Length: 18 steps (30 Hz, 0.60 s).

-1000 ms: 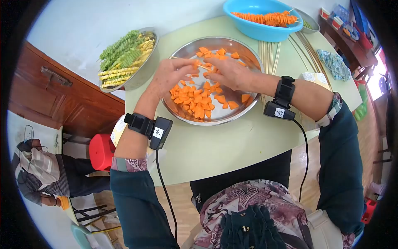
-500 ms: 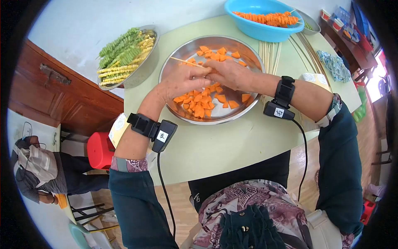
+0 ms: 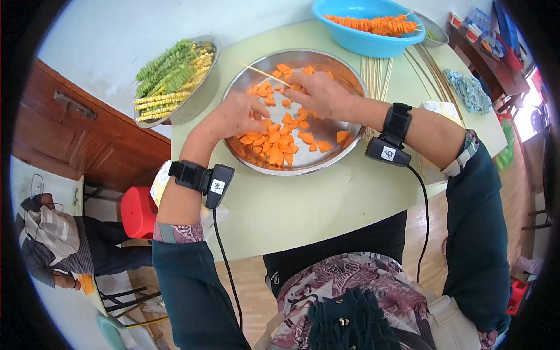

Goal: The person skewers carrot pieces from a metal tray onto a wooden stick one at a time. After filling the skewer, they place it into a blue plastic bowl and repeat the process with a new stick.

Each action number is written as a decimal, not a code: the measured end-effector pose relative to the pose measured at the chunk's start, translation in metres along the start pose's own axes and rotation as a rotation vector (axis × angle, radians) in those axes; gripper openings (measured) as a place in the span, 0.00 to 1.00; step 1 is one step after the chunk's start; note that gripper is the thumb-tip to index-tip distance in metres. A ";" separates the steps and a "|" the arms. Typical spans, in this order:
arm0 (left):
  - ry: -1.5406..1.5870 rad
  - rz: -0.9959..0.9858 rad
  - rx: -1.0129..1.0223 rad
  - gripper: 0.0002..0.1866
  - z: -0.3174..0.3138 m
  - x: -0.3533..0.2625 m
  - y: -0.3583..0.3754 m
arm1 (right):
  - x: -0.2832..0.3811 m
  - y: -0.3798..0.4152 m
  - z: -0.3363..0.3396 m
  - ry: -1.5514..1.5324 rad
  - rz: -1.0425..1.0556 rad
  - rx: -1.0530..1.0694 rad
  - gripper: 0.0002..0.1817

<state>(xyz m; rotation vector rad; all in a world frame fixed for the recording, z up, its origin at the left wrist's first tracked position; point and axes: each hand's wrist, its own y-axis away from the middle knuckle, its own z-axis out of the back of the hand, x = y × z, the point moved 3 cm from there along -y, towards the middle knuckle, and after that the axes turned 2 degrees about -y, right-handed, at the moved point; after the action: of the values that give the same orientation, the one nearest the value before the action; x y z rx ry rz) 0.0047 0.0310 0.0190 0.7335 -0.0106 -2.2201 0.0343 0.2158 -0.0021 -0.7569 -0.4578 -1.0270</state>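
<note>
Several cut carrot pieces (image 3: 274, 146) lie spread in a round steel basin (image 3: 309, 170). My right hand (image 3: 322, 95) is over the basin's far right part, its fingers closed on a thin wooden skewer (image 3: 261, 71). The skewer points up and left past the far rim. Part of it is hidden by the fingers. My left hand (image 3: 240, 115) hangs over the left side of the basin, just above the carrot pieces. Its fingers are bent and apart, and I see nothing held in them.
At the far left stands a metal bowl (image 3: 201, 96) of green and yellow vegetable skewers (image 3: 169, 79). A blue basin (image 3: 364, 44) holds carrot skewers (image 3: 379, 25). Loose skewers (image 3: 376, 79) and a cloth (image 3: 468, 91) lie on the right. Another person (image 3: 87, 245) stands left, near a red stool (image 3: 138, 213).
My hands were together over the basin and have now parted. The left has moved left and down toward the carrot pieces. My right hand keeps the skewer, now tilted more steeply.
</note>
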 end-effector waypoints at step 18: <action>0.159 -0.049 0.078 0.08 -0.004 0.009 -0.001 | 0.009 0.008 -0.005 0.201 0.078 0.081 0.13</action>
<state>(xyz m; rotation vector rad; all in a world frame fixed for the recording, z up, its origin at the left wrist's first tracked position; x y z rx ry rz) 0.0008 0.0265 0.0104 0.9608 -0.0006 -2.2118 0.0456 0.2095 -0.0024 -0.5881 -0.2927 -0.9946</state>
